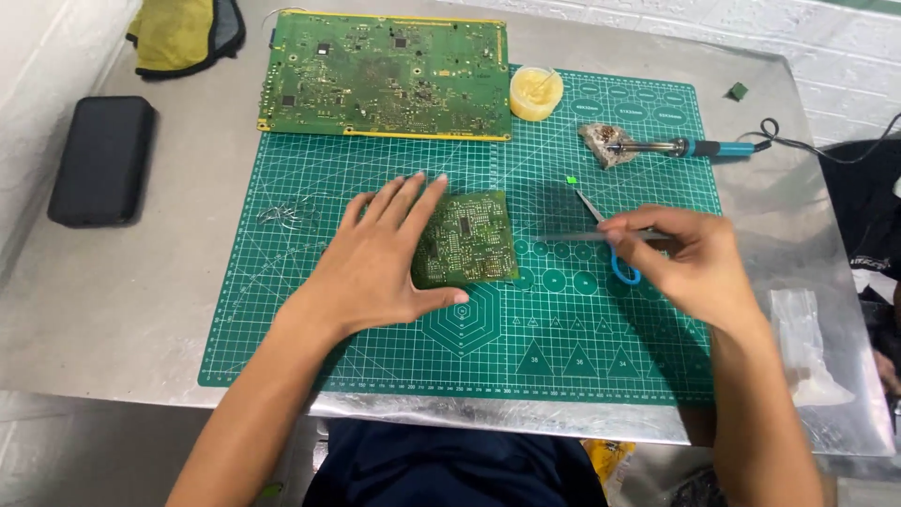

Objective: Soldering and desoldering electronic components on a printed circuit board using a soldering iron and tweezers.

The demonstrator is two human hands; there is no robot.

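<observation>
A small green circuit board [472, 237] lies in the middle of the green cutting mat [394, 366]. My left hand [380, 263] rests flat on the mat with its fingers and thumb against the board's left edge and lower corner. My right hand [690, 258] hovers to the right of the board, pinching a thin pair of metal tweezers [587, 235] whose blurred tips point left toward the board. Under that hand lie small scissors with a blue handle [623, 270] and a blade pointing up left.
A large green circuit board [385, 75] lies at the mat's far edge beside a round yellowish jar [536, 92]. A blue-handled soldering iron [690, 147] rests at the right. A black case [101, 160] sits at left, a clear plastic bag [802, 343] at right.
</observation>
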